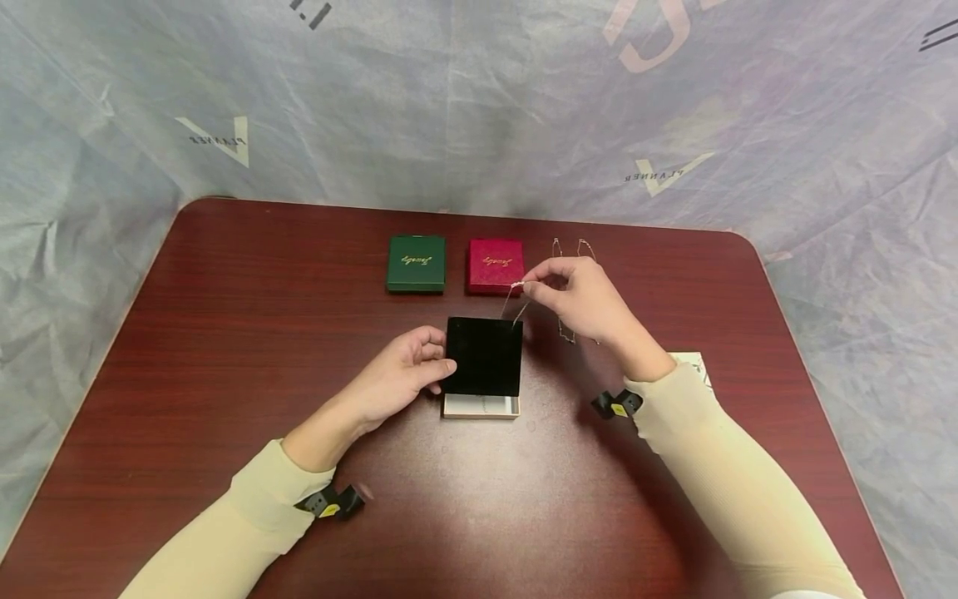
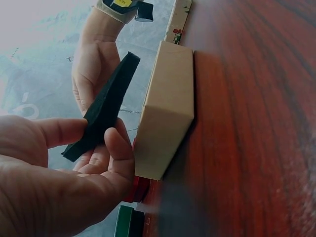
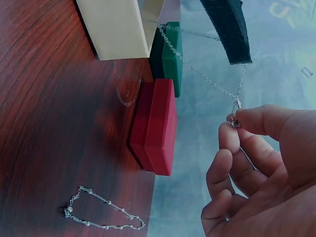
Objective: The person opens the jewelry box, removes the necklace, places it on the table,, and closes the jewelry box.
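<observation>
A square black velvety pad [image 1: 484, 356] is pinched at its left edge between the thumb and fingers of my left hand [image 1: 397, 378]. It is tilted above an uncovered cream box [image 2: 170, 84], whose pale inside shows at the near side in the head view. My right hand [image 1: 584, 298], just beyond the pad's far right corner, pinches the end of a thin silver chain necklace [image 3: 197, 72] between thumb and forefinger. In the right wrist view, one strand runs from those fingertips to the pad's corner, and another stretches toward the box. Where the strands end is hidden.
A green box [image 1: 416, 263] and a red box [image 1: 496, 264] lie closed behind the pad. Another silver chain [image 3: 106, 226] lies on the dark wood table [image 1: 224, 349], partly behind my right hand. A floral-printed pale item [image 1: 694, 366] sits partly under the right sleeve.
</observation>
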A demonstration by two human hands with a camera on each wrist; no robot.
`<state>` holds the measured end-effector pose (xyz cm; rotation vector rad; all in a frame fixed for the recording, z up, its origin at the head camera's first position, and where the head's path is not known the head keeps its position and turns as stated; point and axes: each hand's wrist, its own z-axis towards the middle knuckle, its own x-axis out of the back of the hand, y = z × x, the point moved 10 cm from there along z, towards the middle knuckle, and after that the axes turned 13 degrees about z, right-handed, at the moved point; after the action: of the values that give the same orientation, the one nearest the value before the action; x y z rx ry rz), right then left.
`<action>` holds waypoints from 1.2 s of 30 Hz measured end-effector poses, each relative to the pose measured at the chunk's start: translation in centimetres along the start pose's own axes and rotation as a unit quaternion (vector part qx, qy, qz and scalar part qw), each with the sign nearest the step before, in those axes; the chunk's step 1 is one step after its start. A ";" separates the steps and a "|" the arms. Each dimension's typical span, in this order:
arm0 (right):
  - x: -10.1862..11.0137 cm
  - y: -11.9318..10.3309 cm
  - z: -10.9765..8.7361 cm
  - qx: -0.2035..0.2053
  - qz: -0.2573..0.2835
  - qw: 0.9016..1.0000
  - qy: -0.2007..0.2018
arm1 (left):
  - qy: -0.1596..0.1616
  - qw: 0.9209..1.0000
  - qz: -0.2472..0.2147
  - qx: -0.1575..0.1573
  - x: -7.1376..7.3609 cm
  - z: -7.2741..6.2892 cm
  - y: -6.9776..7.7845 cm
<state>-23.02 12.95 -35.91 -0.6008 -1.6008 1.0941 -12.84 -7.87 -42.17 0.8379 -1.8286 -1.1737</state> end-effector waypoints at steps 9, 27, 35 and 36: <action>-0.5 0.7 0.4 0.002 0.002 1.000 -0.007 | -0.001 1.000 -0.001 -0.004 0.0 -0.1 0.1; -0.6 1.0 1.0 0.005 -0.015 1.000 0.009 | -0.008 1.000 -0.002 -0.012 -0.2 -0.1 0.4; -0.6 0.9 1.1 0.006 -0.020 1.000 0.013 | -0.013 1.000 -0.001 -0.014 -0.3 -0.2 0.5; -0.6 0.9 1.1 0.007 -0.019 1.000 0.012 | -0.013 1.000 -0.001 -0.014 -0.3 -0.2 0.5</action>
<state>-23.99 12.51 -36.99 -0.5693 -1.5765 1.0651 -12.55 -7.48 -41.76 0.8127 -1.8278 -1.2135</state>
